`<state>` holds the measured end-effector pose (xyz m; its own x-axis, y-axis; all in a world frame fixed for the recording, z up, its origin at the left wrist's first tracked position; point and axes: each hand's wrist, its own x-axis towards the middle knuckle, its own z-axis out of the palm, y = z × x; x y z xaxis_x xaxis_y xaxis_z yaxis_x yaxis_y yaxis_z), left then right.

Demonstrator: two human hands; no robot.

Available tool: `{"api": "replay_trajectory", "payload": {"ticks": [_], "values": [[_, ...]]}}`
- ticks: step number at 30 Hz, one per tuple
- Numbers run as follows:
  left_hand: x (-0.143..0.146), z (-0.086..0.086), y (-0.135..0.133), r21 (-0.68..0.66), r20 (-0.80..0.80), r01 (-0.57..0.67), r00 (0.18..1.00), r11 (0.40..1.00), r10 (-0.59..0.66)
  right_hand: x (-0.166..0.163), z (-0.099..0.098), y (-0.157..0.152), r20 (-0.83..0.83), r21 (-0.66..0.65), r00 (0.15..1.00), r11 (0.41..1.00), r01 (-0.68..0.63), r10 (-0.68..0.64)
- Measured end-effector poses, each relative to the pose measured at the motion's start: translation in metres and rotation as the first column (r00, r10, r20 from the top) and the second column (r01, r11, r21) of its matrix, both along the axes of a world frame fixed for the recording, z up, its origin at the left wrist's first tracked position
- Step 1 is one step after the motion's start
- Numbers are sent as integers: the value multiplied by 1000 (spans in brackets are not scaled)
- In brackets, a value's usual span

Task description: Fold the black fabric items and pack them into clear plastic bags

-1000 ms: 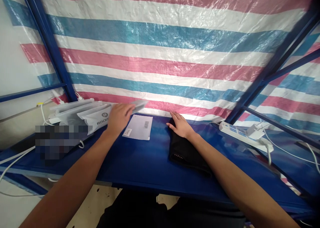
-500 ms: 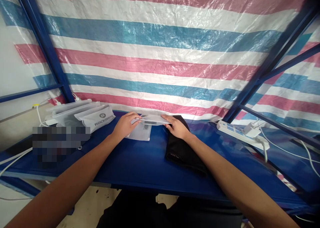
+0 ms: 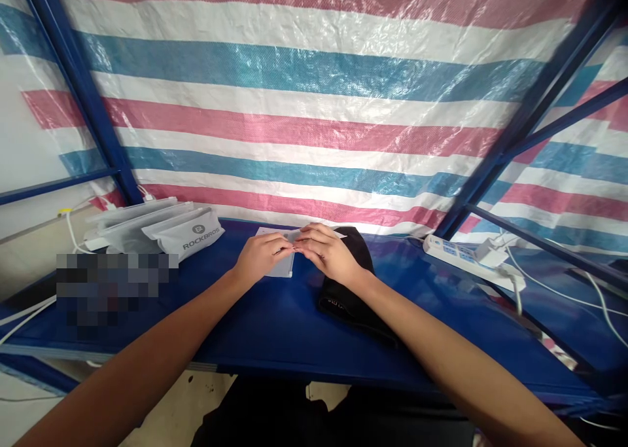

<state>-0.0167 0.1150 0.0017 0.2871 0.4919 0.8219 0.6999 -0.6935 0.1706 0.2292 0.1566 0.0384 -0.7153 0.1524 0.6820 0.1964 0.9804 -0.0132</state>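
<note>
My left hand (image 3: 259, 256) and my right hand (image 3: 328, 253) meet above the blue shelf (image 3: 275, 316), fingers pinched together on the edge of a thin grey plastic bag (image 3: 294, 235) held between them. Under the hands another flat grey bag with a white label (image 3: 282, 266) lies on the shelf. A folded black cloth item (image 3: 350, 290) lies beneath my right wrist. To the left stands a row of grey ROCKBROS bags (image 3: 184, 234).
A white power strip (image 3: 466, 258) with plugs and cables lies on the shelf at the right. Blue rack posts (image 3: 78, 93) frame both sides, with a striped tarp (image 3: 304, 107) behind. A blurred dark patch covers something at the left front.
My left hand took a grey bag from the row at the left and brought it to the middle. My right hand left the black cloth and joined it on the bag.
</note>
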Motion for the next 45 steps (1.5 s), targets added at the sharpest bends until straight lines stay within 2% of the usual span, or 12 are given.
{"api": "replay_trajectory", "payload": {"ticks": [2,5,9,12,17,22,27,35,38,41,43,45], "values": [[1,0,-1,-2,-45,22,999,1000,-22,-2,-1,-1,18,13,1000,1000,0,0],[-1,1,0,-15,-29,48,998,999,-48,3,1,6,77,67,995,996,63,-68],[-11,4,1,-74,136,23,991,997,-13,26,2,34,101,125,977,977,175,-188],[-18,9,-1,-130,244,-26,968,991,57,52,-1,57,106,115,949,951,286,-298],[-20,13,-3,-160,248,-45,965,986,85,73,-4,69,165,50,916,931,363,-366],[-20,9,0,-99,218,-7,976,995,28,65,-4,53,107,-106,964,961,254,-243],[-21,6,6,-48,95,77,993,996,-72,46,-7,40,112,-141,985,979,150,-134],[5,6,2,-55,-12,236,972,970,-237,18,-16,29,216,-2,927,949,316,-308],[16,11,-4,-65,-18,253,967,965,-254,11,-19,30,209,23,902,924,381,-377],[19,14,-7,-55,69,146,987,988,-143,11,-20,33,99,-68,927,927,370,-363],[14,14,-6,-93,199,38,980,995,-19,13,-20,33,-40,-214,947,929,302,-318],[8,10,-3,-196,325,28,945,980,38,15,-20,32,-195,-408,934,891,201,-300]]}}
